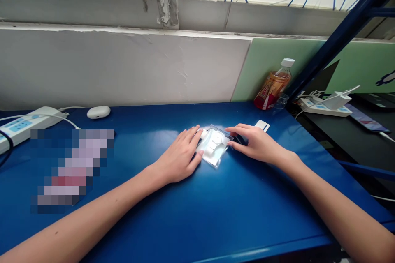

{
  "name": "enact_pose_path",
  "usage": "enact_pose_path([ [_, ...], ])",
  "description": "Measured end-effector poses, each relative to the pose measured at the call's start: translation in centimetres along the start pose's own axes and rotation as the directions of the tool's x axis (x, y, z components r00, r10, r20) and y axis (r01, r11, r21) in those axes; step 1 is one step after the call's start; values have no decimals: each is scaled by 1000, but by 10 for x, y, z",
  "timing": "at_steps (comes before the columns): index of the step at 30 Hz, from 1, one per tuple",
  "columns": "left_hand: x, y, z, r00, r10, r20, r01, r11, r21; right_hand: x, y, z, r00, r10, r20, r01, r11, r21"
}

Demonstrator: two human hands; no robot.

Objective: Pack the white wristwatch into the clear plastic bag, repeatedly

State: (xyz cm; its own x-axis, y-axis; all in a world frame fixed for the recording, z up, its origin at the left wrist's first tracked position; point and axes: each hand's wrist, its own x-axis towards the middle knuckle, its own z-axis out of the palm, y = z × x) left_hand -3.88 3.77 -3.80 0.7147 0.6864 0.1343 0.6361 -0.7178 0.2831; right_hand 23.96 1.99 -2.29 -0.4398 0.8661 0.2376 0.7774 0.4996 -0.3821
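A small clear plastic pouch [213, 144] with white pieces inside lies near the middle of the blue desk. My left hand [182, 154] rests palm down at its left side, fingers stretched out, the fingertips and thumb at the pouch's edge. On the other side is my right hand [254, 141]. Its thumb and index finger are apart and reach the pouch's right edge, with a dark patch between them that I cannot make out. Just behind the right hand, a white card [262, 125] with a dark stripe shows partly.
A bottle of reddish drink [273, 84] leans at the back right by a blue metal post [333, 35]. Left are a white power strip [33, 125], a white earbud case [98, 112] and a pixelated flat object [75, 164]. Another power strip [327, 108] lies beyond the desk's right edge.
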Motion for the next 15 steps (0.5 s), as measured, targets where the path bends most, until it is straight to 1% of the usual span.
enact_pose_path([
  [3,0,-1,2,998,-35,-61,35,999,-3,0,0,0,1000,-11,-14,11,1000,-8],
  [5,0,-2,3,996,-33,-79,33,999,3,1,-2,-1,1000,-25,-12,26,999,23],
  [7,0,-3,2,998,-24,-64,24,1000,3,1,-2,-1,999,-39,-8,39,998,54],
  [11,0,-3,2,1000,-8,-19,8,1000,-4,0,-2,-2,997,-77,-12,78,996,54],
  [15,-1,-3,1,1000,-5,13,5,1000,6,-2,-1,-4,992,-118,47,115,991,72],
])
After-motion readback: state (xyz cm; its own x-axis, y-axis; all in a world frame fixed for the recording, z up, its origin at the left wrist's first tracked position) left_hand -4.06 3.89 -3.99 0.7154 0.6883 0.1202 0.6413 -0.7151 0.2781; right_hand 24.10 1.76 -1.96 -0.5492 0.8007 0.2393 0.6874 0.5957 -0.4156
